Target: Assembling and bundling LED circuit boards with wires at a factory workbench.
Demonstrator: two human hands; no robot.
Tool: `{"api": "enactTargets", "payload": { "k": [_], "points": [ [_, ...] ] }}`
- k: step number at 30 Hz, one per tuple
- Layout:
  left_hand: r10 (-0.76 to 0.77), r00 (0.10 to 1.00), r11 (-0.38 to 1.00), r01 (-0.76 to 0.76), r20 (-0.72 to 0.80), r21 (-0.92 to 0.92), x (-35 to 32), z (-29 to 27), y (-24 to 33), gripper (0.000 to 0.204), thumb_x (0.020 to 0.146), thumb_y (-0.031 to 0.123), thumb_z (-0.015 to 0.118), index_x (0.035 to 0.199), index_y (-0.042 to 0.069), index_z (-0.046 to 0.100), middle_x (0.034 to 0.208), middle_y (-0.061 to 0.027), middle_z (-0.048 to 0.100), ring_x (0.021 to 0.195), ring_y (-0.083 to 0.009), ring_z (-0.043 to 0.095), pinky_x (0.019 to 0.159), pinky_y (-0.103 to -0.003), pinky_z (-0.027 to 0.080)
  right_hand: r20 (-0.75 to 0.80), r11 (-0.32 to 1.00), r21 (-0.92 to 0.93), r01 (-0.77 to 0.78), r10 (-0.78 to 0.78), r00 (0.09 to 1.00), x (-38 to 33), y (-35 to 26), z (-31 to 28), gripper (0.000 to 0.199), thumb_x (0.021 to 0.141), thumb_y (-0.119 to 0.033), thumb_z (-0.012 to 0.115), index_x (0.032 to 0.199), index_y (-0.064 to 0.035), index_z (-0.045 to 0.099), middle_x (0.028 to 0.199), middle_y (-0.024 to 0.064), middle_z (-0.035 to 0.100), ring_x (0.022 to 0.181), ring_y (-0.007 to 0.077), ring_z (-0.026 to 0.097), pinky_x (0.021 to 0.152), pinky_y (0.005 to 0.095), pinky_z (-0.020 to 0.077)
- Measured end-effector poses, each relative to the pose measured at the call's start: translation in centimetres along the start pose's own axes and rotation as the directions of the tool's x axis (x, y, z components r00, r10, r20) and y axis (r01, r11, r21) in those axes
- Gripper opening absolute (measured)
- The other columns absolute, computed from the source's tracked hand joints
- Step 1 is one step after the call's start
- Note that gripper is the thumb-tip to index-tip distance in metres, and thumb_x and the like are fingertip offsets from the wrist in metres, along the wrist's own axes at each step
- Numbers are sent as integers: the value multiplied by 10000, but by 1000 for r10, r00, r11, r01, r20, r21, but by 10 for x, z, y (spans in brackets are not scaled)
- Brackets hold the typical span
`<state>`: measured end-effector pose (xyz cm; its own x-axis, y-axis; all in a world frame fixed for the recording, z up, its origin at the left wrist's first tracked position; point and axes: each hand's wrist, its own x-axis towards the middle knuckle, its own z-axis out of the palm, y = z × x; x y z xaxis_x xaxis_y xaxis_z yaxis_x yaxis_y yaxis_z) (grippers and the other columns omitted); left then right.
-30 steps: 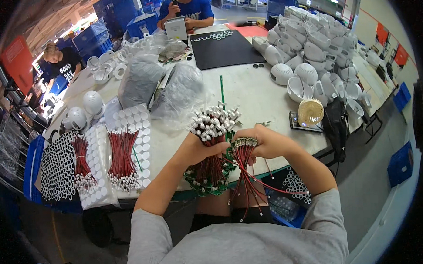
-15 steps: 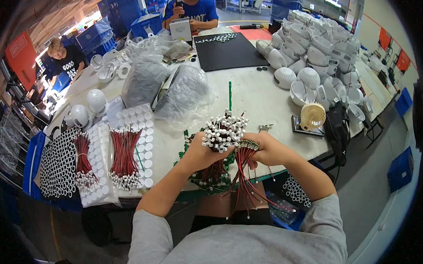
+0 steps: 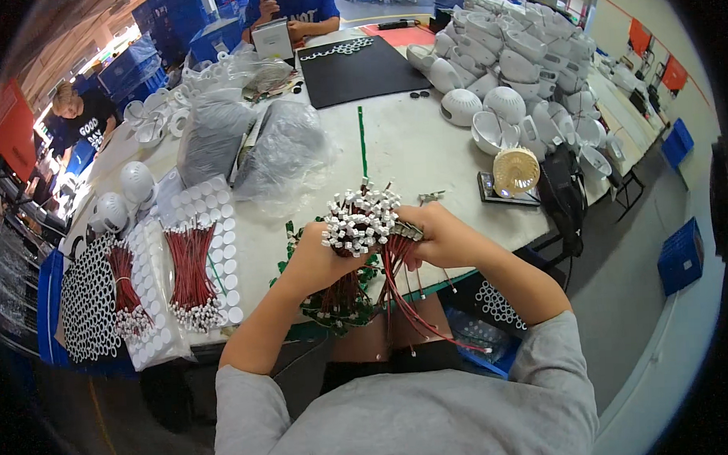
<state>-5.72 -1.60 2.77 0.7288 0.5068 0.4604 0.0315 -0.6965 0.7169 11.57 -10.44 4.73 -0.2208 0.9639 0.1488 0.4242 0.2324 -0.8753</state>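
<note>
My left hand (image 3: 315, 260) is closed around a thick bundle of red and black wires, whose white plug ends (image 3: 360, 218) fan out above the fist. Close beside it, my right hand (image 3: 440, 236) pinches a row of small circuit boards (image 3: 409, 230). Loose red wires (image 3: 398, 284) with white plugs hang from these boards over the table's front edge. Green circuit boards (image 3: 341, 318) with wires lie below and beside my left hand, partly hidden by it. A small board (image 3: 431, 197) rests on the table just beyond my right hand.
Tied wire bundles (image 3: 192, 269) lie on sheets of white round caps (image 3: 231, 268) at left, beside many white rings (image 3: 90, 297). Plastic-wrapped parcels (image 3: 285, 154), a black mat (image 3: 367, 73) and piled white housings (image 3: 502, 54) stand farther back. A person in blue (image 3: 312, 9) works across the table.
The whole scene has shifted left and slightly up in the picture as my head turned. Both hands keep their holds, and the hanging wires have swung slightly.
</note>
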Motion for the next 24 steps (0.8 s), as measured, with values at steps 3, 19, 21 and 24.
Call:
{"api": "enactTargets", "payload": {
  "k": [3,19,21,24],
  "points": [
    [22,998,997,-26,63,75,4,-3,0,199,624,120,650,801,51,591,660,-100,579,554,-245,541,541,-297,438,17,998,-66,-7,8,1000,-1,-1,-5,303,614,27,526,909,-21,477,573,113,560,493,188,562,471,287,441],
    [34,995,994,-43,94,99,2,-1,1,201,599,85,612,796,52,587,706,-91,587,604,-237,557,566,-293,440,-51,977,-210,48,-59,997,0,-2,2,332,611,7,546,929,-11,451,708,209,536,672,382,514,572,384,421],
    [165,985,965,-171,50,197,3,4,-1,193,600,95,613,789,62,590,703,-87,586,601,-247,555,557,-301,438,-112,945,-314,94,-136,984,0,3,6,337,609,8,539,929,-1,435,708,219,531,700,396,507,596,413,416],
    [89,994,967,-101,62,234,7,5,2,190,588,101,621,771,65,587,657,-104,568,582,-263,545,539,-313,432,-84,947,-321,6,-35,996,3,2,-4,334,588,24,520,907,4,423,730,226,531,736,419,485,622,420,418]
  ]
}}
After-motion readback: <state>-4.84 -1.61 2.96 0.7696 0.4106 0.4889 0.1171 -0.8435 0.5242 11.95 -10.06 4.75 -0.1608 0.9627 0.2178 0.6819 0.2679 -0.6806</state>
